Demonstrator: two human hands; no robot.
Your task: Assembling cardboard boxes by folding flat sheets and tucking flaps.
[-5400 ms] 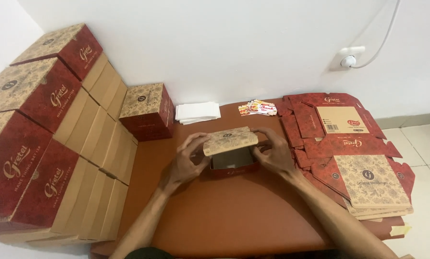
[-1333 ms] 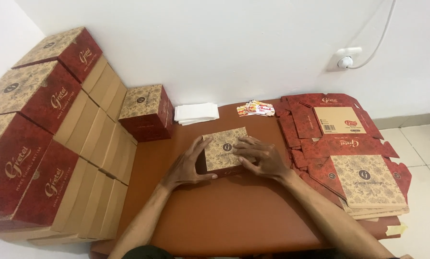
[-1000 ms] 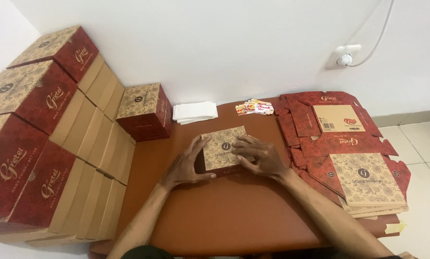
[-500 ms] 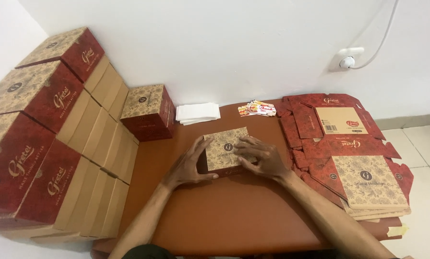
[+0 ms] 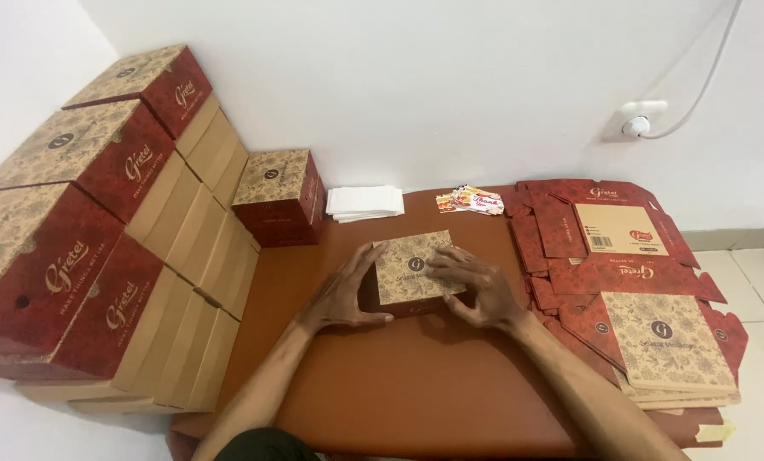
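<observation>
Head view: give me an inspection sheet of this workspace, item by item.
Surface: brown padded table top, bare in front.
Job's things: small closed cardboard box with tan patterned lid and red sides, lying flat at the centre.
Clutter: stack of flat unfolded red cartons at right; one folded red box at the back; white paper stack; small colourful cards.
Grippers: left hand against the box's left side; right hand resting on its lid.
Cables: white cable running up from a white wall socket.
Surroundings: stacked large red and tan boxes at left; white wall; tiled floor.
</observation>
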